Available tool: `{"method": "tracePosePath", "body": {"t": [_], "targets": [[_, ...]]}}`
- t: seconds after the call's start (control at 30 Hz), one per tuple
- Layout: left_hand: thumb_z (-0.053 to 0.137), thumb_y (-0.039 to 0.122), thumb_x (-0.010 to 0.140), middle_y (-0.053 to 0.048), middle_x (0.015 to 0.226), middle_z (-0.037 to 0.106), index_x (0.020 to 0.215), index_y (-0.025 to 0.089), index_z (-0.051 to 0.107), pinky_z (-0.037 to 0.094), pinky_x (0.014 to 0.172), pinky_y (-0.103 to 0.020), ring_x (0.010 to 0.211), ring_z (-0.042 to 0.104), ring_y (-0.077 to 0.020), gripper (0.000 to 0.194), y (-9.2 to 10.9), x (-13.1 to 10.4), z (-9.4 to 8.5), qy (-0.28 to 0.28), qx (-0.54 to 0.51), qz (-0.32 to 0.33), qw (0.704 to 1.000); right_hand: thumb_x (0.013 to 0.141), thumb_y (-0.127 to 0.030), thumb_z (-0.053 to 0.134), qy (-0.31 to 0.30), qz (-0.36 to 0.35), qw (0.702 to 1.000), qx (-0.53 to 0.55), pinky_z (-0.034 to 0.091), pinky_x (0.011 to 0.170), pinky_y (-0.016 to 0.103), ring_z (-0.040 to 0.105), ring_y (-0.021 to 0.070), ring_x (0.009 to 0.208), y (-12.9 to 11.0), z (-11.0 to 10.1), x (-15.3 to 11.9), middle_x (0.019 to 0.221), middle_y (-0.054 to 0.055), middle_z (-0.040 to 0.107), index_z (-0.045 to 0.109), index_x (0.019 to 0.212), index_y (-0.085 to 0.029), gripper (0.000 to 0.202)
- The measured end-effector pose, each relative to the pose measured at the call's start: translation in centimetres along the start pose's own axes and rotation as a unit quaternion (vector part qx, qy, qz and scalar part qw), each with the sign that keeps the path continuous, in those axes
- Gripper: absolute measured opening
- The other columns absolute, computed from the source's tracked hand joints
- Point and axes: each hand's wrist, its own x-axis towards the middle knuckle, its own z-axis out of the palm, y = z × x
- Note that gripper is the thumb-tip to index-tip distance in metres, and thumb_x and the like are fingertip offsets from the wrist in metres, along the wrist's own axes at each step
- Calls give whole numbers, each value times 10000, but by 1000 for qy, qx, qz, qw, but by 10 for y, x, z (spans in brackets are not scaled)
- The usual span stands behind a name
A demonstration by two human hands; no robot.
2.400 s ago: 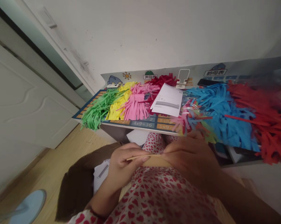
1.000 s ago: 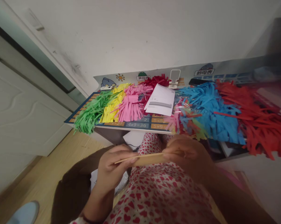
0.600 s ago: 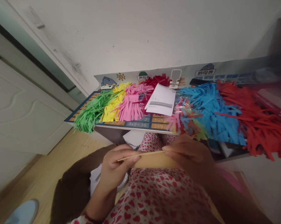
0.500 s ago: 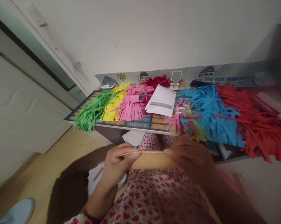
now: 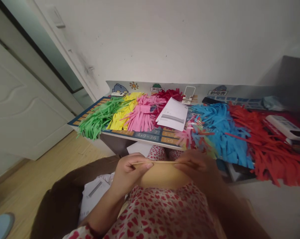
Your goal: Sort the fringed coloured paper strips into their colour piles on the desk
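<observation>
A yellow-orange sheet (image 5: 164,176), perhaps paper, is stretched above my lap between both hands. My left hand (image 5: 131,171) pinches its left end, thumb on the near side. The right end is gripped by my right hand (image 5: 198,167), which is shadowed and a little blurred. Beyond them on the table (image 5: 150,136) lie fringed bundles in green (image 5: 97,118), yellow (image 5: 120,116), pink (image 5: 141,118), dark red (image 5: 173,94), blue (image 5: 222,129) and red (image 5: 264,142). White papers (image 5: 173,114) rest among them, beside a multicoloured bundle (image 5: 197,132).
A brown box (image 5: 62,189) holding white papers (image 5: 95,194) stands on the floor at left. A white phone stand (image 5: 189,94) and a dark object (image 5: 214,100) are near the wall. A white device (image 5: 286,127) lies at right. A door (image 5: 27,99) is at left.
The view has shifted, so more of the table's right side shows. Both hands still hold the sheet, whose lower part now hangs lower and looks more rounded.
</observation>
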Motion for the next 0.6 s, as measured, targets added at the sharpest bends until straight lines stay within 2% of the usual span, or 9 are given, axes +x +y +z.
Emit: {"method": "tracePosePath", "body": {"t": [0.13,0.23,0.33,0.43,0.6], "targets": [[767,364,741,-32,645,669,694,151,764,415,532,-205,572,561,-122,218,-7,0,1,1,-60,-83,995,878,-283,660,39,-37,998,16,506,669,276,659,166,707,5,7,-5,776,22,728,779,859,-256,124],[807,403,690,-26,635,665,705,139,761,411,528,-203,555,548,-114,268,-13,0,4,6,-129,-140,982,886,-237,644,61,-74,995,18,508,657,278,667,166,739,9,9,-7,829,29,735,779,972,-281,166],[840,427,636,-21,603,660,705,134,756,416,521,-205,525,539,-109,313,-16,1,7,4,-190,-184,964,891,-233,637,51,-130,990,2,508,641,278,656,155,691,10,4,-5,779,26,727,786,930,-287,163],[852,430,610,-18,572,645,684,128,747,408,494,-203,497,521,-105,327,-15,2,8,-3,-212,-197,957,894,-253,642,27,-165,986,-10,519,643,269,665,150,689,8,-2,-1,768,28,727,787,895,-272,146],[818,411,673,-14,596,640,697,133,751,406,503,-190,518,517,-97,287,-14,1,6,5,-177,-158,971,885,-293,667,6,-110,993,-31,551,678,277,689,171,758,7,-3,-3,856,37,742,767,1046,-280,189]]}}
